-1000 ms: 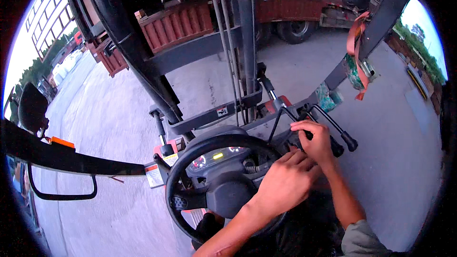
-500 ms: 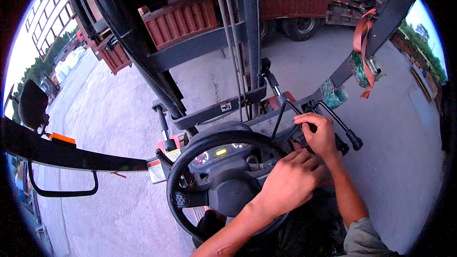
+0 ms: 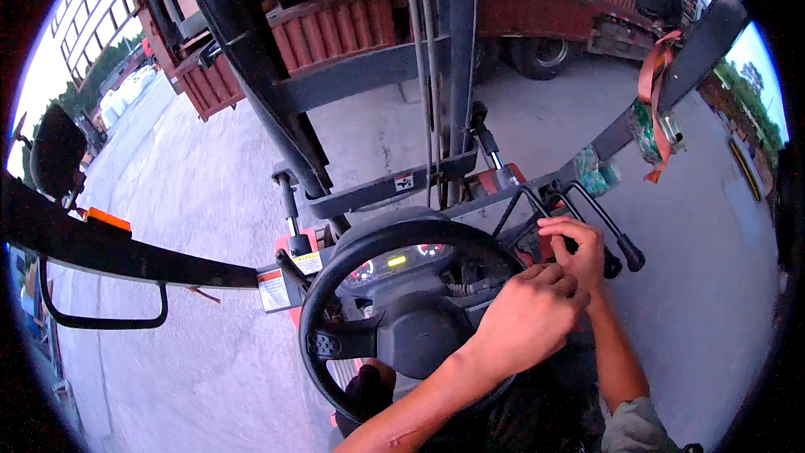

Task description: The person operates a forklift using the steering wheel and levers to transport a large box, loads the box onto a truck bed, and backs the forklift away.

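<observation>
Pale concrete [image 3: 193,218] lies open left and right, bounded ahead by a red truck [image 3: 537,17]. The right hand [image 3: 580,253] curls loosely around a black lever knob [image 3: 572,245]; the left hand [image 3: 533,319] overlaps the steering wheel's [image 3: 424,332] right edge, its grip unclear.
</observation>
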